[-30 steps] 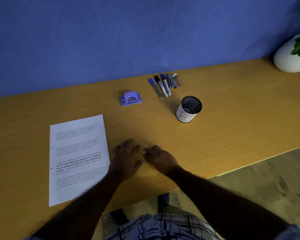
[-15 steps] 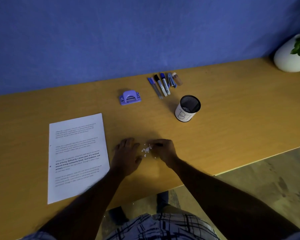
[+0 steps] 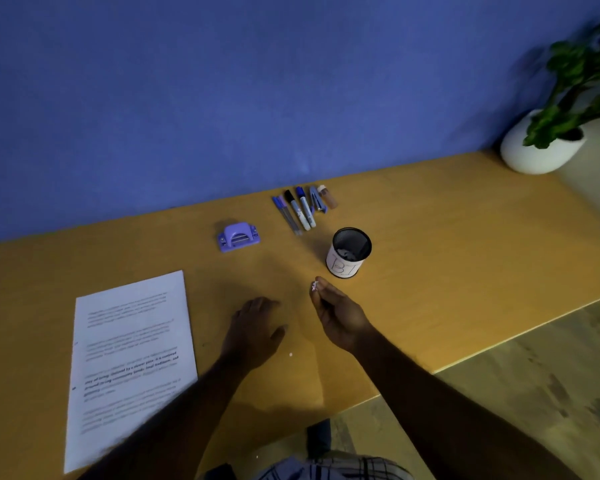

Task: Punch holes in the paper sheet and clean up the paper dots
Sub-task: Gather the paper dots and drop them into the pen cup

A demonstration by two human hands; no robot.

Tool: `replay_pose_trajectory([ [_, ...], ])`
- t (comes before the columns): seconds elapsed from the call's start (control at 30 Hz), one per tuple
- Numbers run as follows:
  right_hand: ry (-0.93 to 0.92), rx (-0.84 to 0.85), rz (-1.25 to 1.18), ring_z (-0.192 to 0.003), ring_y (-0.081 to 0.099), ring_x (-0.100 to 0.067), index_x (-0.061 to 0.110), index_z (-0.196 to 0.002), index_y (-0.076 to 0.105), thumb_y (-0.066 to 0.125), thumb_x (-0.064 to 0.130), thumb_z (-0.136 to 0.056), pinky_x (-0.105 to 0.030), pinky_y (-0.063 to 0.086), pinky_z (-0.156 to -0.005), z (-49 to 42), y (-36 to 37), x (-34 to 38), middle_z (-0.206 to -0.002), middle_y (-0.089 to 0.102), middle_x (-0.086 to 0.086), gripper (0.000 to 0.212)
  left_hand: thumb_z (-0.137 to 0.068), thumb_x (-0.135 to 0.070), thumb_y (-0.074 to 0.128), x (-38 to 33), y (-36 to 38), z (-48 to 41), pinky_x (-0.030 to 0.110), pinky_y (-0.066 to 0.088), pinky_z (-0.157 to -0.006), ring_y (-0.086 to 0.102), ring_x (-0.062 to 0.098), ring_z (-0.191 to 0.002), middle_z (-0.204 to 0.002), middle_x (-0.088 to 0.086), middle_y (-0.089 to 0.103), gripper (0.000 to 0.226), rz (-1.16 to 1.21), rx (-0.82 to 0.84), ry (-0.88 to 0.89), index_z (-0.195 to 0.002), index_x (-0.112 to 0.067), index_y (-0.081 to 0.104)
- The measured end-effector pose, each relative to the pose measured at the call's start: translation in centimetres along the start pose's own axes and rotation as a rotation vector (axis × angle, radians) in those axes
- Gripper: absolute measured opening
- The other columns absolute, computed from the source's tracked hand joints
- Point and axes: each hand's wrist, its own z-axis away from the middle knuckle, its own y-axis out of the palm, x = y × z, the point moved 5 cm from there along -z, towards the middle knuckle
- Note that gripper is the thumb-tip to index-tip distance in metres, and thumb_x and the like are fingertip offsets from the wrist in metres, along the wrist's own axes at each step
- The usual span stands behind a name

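Observation:
The printed paper sheet [image 3: 129, 362] lies flat at the left of the wooden desk [image 3: 447, 271], with small holes along its left edge. My right hand [image 3: 336, 313] is lifted off the desk and pinches a few white paper dots [image 3: 314, 286] at its fingertips, just short of the black mesh cup [image 3: 349, 252] with a white label. My left hand [image 3: 257, 332] rests flat on the desk with its fingers spread. One stray paper dot [image 3: 290, 355] lies on the desk between my hands. The purple hole punch [image 3: 238, 236] sits behind them.
A row of pens and markers [image 3: 302, 209] lies near the blue wall behind the cup. A white pot with a green plant [image 3: 548, 140] stands at the far right corner. The desk's front edge runs diagonally at the right, with floor beyond it.
My right hand gathered the pile of dots from the desk, lifted and moved toward the mesh cup. My left hand stayed flat on the desk. The camera tilted up slightly.

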Motion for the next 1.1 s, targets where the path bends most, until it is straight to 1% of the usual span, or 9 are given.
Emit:
replay_pose_trajectory([
  [0.17,-0.15,0.028,-0.011,-0.067,0.068,-0.008,-0.001,-0.098,0.062,0.047,-0.004,-0.096,-0.015,0.056,-0.065,-0.9,1.6,5.3,-0.084,0.065,-0.008,0.015,-0.078,-0.048,0.046,-0.9,-0.6,-1.8,0.041,0.045,-0.094,0.053,0.025,-0.115,-0.122,0.003,0.057,0.055,-0.067,-0.018,-0.002,-0.125,-0.021,0.054],
  [0.27,-0.257,-0.031,0.041,-0.071,0.067,-0.009,-0.001,-0.093,0.063,0.05,-0.003,-0.096,-0.015,0.057,-0.066,-1.6,1.7,9.1,-0.083,0.067,-0.008,0.013,-0.08,-0.039,0.057,-1.3,-0.7,-2.5,0.041,0.044,-0.093,0.054,0.026,-0.113,-0.121,0.005,0.059,0.047,-0.094,-0.012,0.023,-0.123,-0.019,0.056],
  [0.37,-0.357,-0.095,0.165,-0.082,0.065,-0.015,-0.007,-0.099,0.064,0.055,-0.007,-0.092,-0.017,0.057,-0.067,-2.4,1.7,12.0,-0.09,0.067,-0.011,0.011,-0.082,-0.04,0.053,-1.4,-0.6,-3.1,0.04,0.043,-0.095,0.053,0.025,-0.113,-0.122,0.005,0.058,0.047,-0.109,0.009,0.037,-0.124,-0.018,0.055],
  [0.47,-0.477,-0.165,0.513,-0.073,0.066,-0.018,-0.014,-0.104,0.065,0.063,-0.011,-0.084,-0.023,0.058,-0.068,-3.4,1.6,14.0,-0.082,0.068,-0.013,0.02,-0.084,-0.037,0.053,-1.6,-0.4,-3.8,0.04,0.043,-0.096,0.053,0.026,-0.114,-0.122,0.005,0.058,0.046,-0.107,0.019,0.036,-0.125,-0.016,0.056],
  [0.57,-0.662,-0.185,1.085,-0.081,0.069,-0.023,0.004,-0.091,0.076,0.067,-0.003,-0.08,-0.035,0.059,-0.076,-3.9,2.5,15.6,-0.084,0.074,-0.011,0.015,-0.084,-0.038,0.055,-1.7,-0.3,-4.5,0.04,0.043,-0.094,0.055,0.025,-0.111,-0.119,0.004,0.06,0.045,-0.122,0.011,0.048,-0.123,-0.017,0.057],
  [0.63,-0.829,-0.191,1.445,-0.082,0.067,-0.013,0.008,-0.09,0.077,0.064,0.001,-0.08,-0.026,0.052,-0.072,-3.9,3.6,16.2,-0.091,0.076,-0.008,0.018,-0.086,-0.038,0.057,-1.8,-0.4,-4.9,0.038,0.042,-0.095,0.054,0.021,-0.112,-0.121,0.002,0.059,0.044,-0.13,0.02,0.052,-0.126,-0.019,0.055],
  [0.73,-0.97,-0.155,1.691,-0.075,0.064,-0.01,0.009,-0.085,0.077,0.062,0.001,-0.08,-0.022,0.047,-0.065,-3.7,5.2,16.4,-0.087,0.076,-0.006,0.018,-0.087,-0.038,0.057,-1.7,-0.9,-5.1,0.038,0.042,-0.094,0.055,0.021,-0.111,-0.121,0.002,0.06,0.043,-0.142,0.003,0.047,-0.126,-0.019,0.055],
  [0.87,-0.982,-0.095,1.955,-0.074,0.064,-0.024,0.012,-0.079,0.073,0.059,0.004,-0.079,-0.036,0.054,-0.06,-4.4,5.8,16.2,-0.085,0.071,-0.007,0.016,-0.087,-0.039,0.057,-1.3,-1.3,-5.2,0.037,0.043,-0.094,0.056,0.018,-0.11,-0.122,0.0,0.061,0.043,-0.146,0.004,0.037,-0.126,-0.021,0.055],
  [1.1,-0.862,-0.091,2.02,-0.077,0.066,-0.029,0.015,-0.084,0.072,0.053,0.01,-0.083,-0.037,0.055,-0.061,-5.2,5.5,15.8,-0.085,0.072,-0.01,0.019,-0.089,-0.039,0.056,-0.1,-1.4,-4.3,0.036,0.044,-0.095,0.056,0.016,-0.112,-0.125,-0.002,0.06,0.042,-0.16,-0.01,0.028,-0.127,-0.022,0.054],
])
